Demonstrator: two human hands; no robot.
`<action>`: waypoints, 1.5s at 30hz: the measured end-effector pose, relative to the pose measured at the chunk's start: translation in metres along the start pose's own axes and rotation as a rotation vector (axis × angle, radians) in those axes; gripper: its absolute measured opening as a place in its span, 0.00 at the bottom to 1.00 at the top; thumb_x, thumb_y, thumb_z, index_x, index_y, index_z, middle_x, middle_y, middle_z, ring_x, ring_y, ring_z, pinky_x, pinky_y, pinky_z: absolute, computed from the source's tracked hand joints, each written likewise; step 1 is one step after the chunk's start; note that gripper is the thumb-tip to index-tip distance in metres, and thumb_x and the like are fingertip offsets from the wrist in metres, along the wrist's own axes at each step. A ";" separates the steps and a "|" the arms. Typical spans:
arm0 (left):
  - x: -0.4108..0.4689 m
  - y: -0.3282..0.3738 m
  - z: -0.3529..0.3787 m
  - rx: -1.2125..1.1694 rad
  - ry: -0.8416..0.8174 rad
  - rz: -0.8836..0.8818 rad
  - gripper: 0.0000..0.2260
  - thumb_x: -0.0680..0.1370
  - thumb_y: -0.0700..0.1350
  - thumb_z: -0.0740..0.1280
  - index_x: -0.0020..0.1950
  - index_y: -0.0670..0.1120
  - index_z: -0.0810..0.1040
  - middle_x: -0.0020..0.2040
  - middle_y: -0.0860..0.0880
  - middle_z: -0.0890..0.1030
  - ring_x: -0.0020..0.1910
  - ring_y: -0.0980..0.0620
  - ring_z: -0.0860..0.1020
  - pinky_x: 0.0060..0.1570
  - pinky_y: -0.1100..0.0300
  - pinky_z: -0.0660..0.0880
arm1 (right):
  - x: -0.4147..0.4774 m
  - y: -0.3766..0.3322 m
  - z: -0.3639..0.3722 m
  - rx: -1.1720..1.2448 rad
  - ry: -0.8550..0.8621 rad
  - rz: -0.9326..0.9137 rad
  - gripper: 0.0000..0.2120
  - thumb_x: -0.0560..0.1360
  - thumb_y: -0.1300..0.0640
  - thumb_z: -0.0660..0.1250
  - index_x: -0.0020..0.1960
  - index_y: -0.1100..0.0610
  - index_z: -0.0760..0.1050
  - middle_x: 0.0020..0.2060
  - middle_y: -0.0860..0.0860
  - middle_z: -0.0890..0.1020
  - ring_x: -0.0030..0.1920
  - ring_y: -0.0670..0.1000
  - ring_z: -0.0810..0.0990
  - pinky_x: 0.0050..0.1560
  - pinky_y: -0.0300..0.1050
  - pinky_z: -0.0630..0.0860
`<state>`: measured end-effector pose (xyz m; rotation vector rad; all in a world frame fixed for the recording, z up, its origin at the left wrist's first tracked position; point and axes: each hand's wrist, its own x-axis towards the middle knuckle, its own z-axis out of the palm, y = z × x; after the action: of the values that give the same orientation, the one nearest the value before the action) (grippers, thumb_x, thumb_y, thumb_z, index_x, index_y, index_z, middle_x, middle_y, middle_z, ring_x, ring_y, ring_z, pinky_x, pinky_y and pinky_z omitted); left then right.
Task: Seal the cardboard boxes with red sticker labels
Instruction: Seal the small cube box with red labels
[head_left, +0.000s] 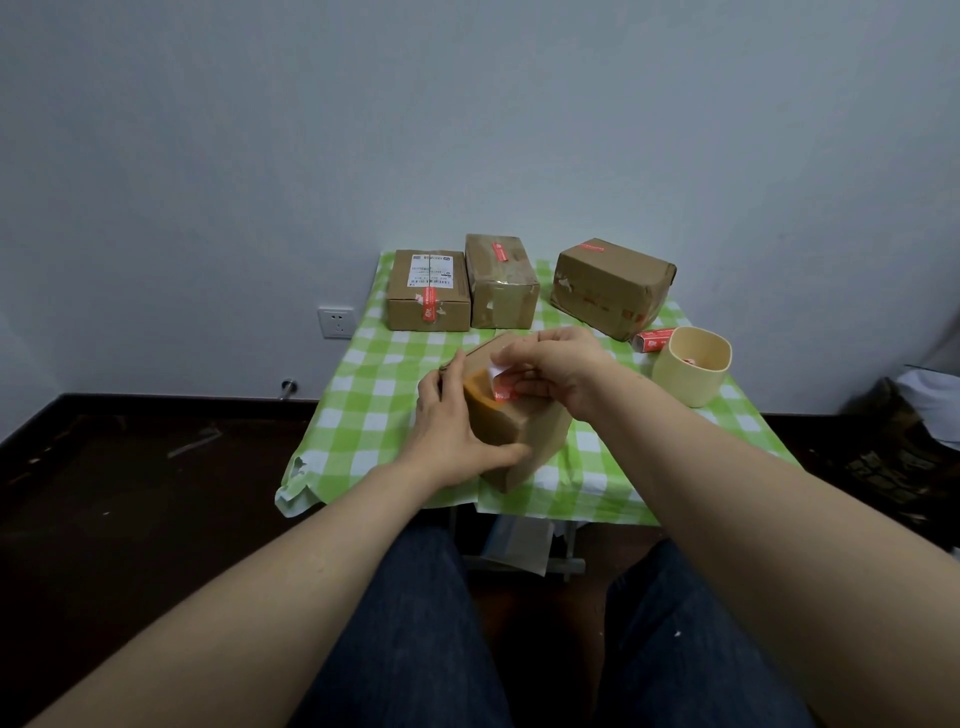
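On the green checked tabletop (363, 415), near its front edge: small brown cardboard box (519, 431), tilted. Held at its side by the left grip (452, 434), thumb and fingers curled round it. Pinched in the right grip (561, 371), on top of that box: red and white sticker label (501, 388). Farther back, three more brown cardboard boxes (428, 291) (501, 286) (613, 286), each with red labels. Off to the right, pale yellow cup (691, 374), with red sticker roll (654, 340) just beside it.

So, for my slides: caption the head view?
Left hand grips a cardboard box while the right hand pinches a red sticker label at its top.
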<state>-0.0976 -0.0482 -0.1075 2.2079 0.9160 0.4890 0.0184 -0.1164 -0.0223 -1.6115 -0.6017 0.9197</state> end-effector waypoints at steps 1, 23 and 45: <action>0.000 0.000 0.000 0.001 -0.002 -0.002 0.58 0.61 0.58 0.78 0.76 0.53 0.38 0.74 0.47 0.47 0.75 0.45 0.52 0.73 0.51 0.56 | 0.000 0.000 0.000 0.012 -0.001 0.001 0.06 0.67 0.70 0.72 0.35 0.63 0.77 0.27 0.57 0.80 0.24 0.51 0.79 0.27 0.38 0.79; 0.000 0.001 -0.001 0.013 -0.014 -0.012 0.58 0.61 0.59 0.77 0.76 0.53 0.38 0.74 0.47 0.46 0.75 0.46 0.50 0.73 0.50 0.55 | 0.007 -0.016 -0.015 -0.153 -0.051 -0.093 0.03 0.73 0.61 0.70 0.42 0.60 0.77 0.33 0.55 0.83 0.32 0.50 0.82 0.35 0.43 0.82; -0.008 0.022 -0.022 -0.003 0.316 0.068 0.34 0.66 0.57 0.74 0.68 0.49 0.68 0.61 0.50 0.70 0.61 0.50 0.70 0.63 0.53 0.68 | 0.003 -0.010 -0.007 -0.015 -0.074 0.067 0.14 0.74 0.58 0.69 0.54 0.65 0.73 0.36 0.57 0.78 0.32 0.55 0.78 0.34 0.43 0.80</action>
<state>-0.1048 -0.0552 -0.0768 2.2023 1.0004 0.8897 0.0270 -0.1155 -0.0126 -1.6253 -0.6101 1.0299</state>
